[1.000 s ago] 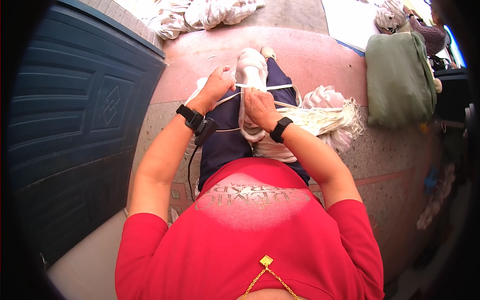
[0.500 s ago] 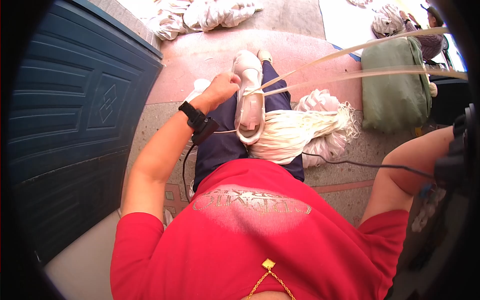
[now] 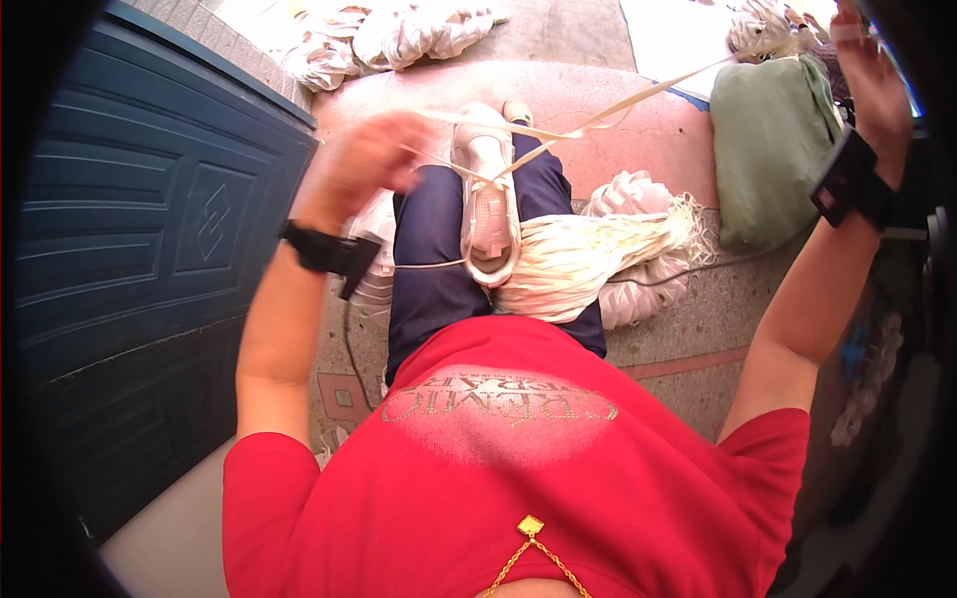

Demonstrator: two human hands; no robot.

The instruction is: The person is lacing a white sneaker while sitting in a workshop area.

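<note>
A pale shoe point(image 3: 487, 224) rests on my lap, toe pointing away from me, with a cream shoelace point(image 3: 588, 127) threaded across its opening. Off the shoe's left side, my left hand point(image 3: 377, 164) is raised and smeared by motion; its fingers look closed on one lace strand. At the upper right rim my right hand point(image 3: 867, 80) is stretched far out, fingers closed around another strand pulled taut from the shoe. Beside the shoe, a bundle of cream laces point(image 3: 583, 261) lies across my right thigh.
More pale shoes point(image 3: 638, 199) are heaped right of my leg. A stuffed green sack point(image 3: 763, 154) stands further right. White bundles point(image 3: 419, 35) lie at the far end. A dark blue panelled door point(image 3: 150, 229) fills the left. Black cables run from my wrist devices.
My left hand has moved left, away from the shoe, drawing a lace strand with it. My right hand has come into view at the upper right. The laces now cross above the shoe.
</note>
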